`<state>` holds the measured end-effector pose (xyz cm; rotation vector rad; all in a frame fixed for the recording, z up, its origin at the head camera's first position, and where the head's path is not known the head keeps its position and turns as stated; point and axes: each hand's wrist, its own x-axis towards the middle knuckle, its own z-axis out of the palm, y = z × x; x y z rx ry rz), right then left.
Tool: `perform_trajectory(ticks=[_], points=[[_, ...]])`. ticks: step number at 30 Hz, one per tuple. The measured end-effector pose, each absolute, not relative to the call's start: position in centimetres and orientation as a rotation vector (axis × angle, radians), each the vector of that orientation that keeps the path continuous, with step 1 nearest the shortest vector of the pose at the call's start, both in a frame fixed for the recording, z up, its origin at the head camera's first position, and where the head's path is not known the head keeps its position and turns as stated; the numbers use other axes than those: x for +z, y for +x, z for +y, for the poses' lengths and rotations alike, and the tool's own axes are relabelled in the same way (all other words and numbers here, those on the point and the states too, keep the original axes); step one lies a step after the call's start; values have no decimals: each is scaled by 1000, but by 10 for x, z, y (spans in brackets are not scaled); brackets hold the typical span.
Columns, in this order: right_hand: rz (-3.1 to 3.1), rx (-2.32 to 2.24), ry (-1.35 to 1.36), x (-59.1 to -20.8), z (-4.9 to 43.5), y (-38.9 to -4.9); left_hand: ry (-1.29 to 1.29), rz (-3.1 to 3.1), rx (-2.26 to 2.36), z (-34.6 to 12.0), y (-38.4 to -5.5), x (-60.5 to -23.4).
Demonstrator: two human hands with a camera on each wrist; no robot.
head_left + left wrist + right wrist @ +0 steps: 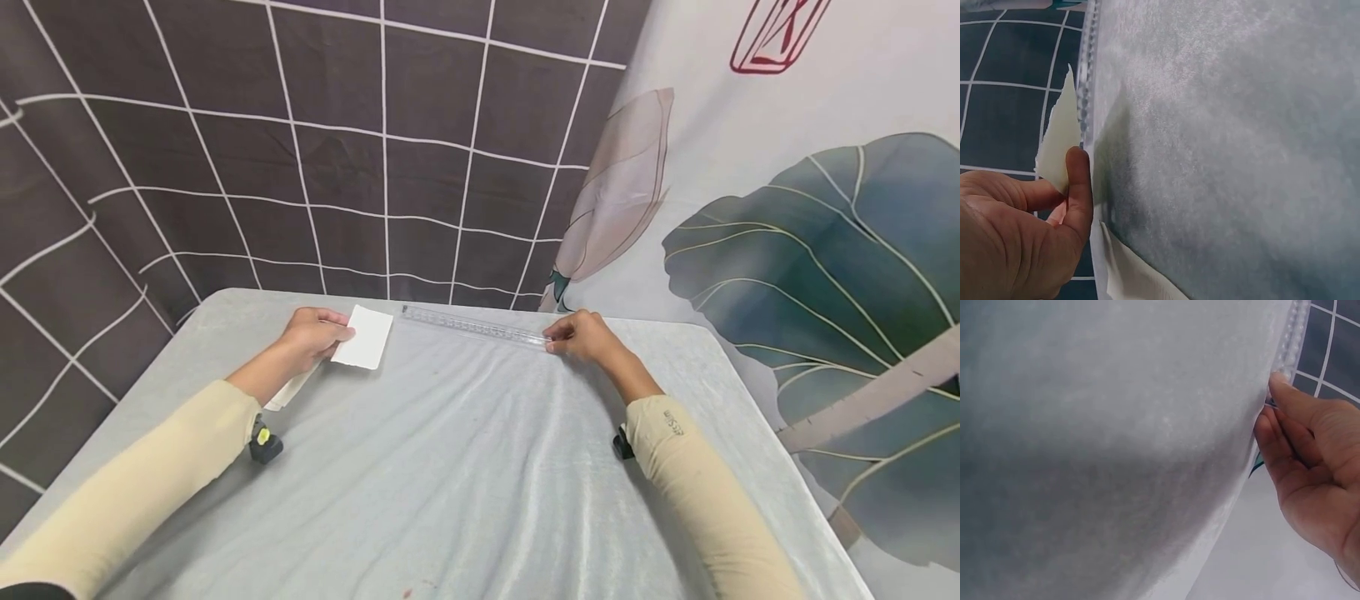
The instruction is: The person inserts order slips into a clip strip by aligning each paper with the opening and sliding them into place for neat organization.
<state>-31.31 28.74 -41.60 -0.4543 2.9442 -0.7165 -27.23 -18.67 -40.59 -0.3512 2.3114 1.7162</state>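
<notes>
My left hand (311, 337) pinches a small white piece of paper (365, 337) between thumb and fingers. In the left wrist view the paper (1062, 134) stands up, with an uneven, torn-looking edge. A second pale paper piece (292, 389) lies on the cloth under the left wrist. A long, narrow, clear plastic strip (476, 327) with a row of small bumps lies near the table's far edge. My right hand (585, 336) grips its right end between thumb and fingertips. The strip's other end reaches close to the white paper.
A pale grey velvety cloth (450, 467) with soft creases covers the table. Behind the far edge hangs a dark curtain (330, 167) with white grid lines. A white curtain (712, 150) printed with large leaves hangs at the right. Both sleeves have a dark wrist camera (264, 444) below them.
</notes>
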Motion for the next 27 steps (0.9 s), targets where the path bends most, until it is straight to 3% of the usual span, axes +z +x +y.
perform_trajectory(ticks=[27], points=[[2916,-704,-393,-416,288,-317,-422,2398,1626,-161,-286,-421]])
